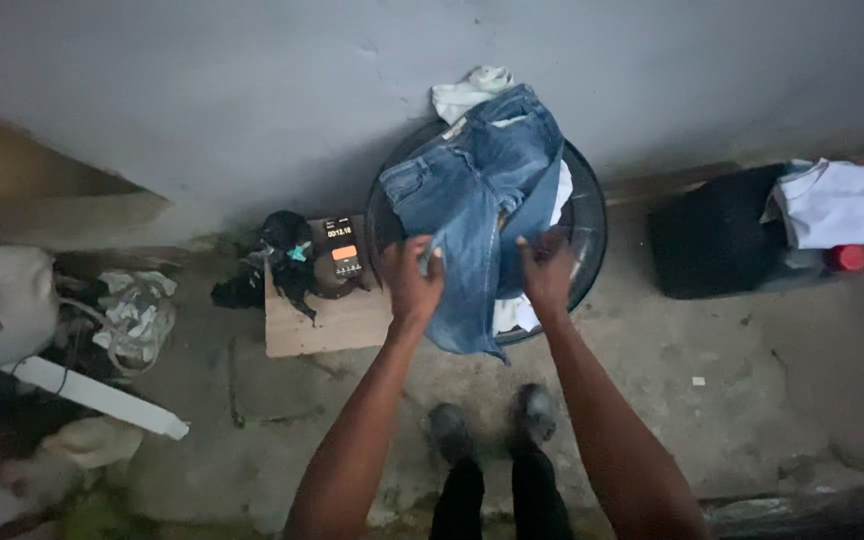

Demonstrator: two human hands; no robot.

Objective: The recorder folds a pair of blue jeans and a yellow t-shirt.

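Dim, soft view looking down at a concrete floor point(752, 400) against a grey wall point(252, 80). Item one: a pair of blue jeans point(477, 200), draped over and hanging out of a dark round basin point(592, 215) at the far middle, one leg trailing over the near rim toward the person's shoes point(492, 420). The basin's interior is mostly hidden by the denim; white cloth point(472, 90) shows at the far rim and again in pale scraps low under the jeans. Left hand point(412, 280): fingers curled closed on a fold of the hanging jeans leg, thumb side toward the cloth. Right hand point(549, 270): fingers bent and held at the jeans' right edge, touching or just beside it; whether they actually pinch the denim cannot be told. Item two, just left of the basin: a flat brown cardboard piece point(327, 320) bearing a small upright phone point(344, 248) with a lit screen, pale digits above an orange bar, too small to make out. Beside it lies a black tangle of cloth point(277, 260), indistinct. Item three, right: a dark boxy container point(717, 235), a white cloth point(842, 205) thrown over its far right end, a red cap point(849, 258) showing beneath. Far left: a crumpled plastic bag point(137, 315), a white slat point(102, 398), and blurred pale shapes cut off by the edge.
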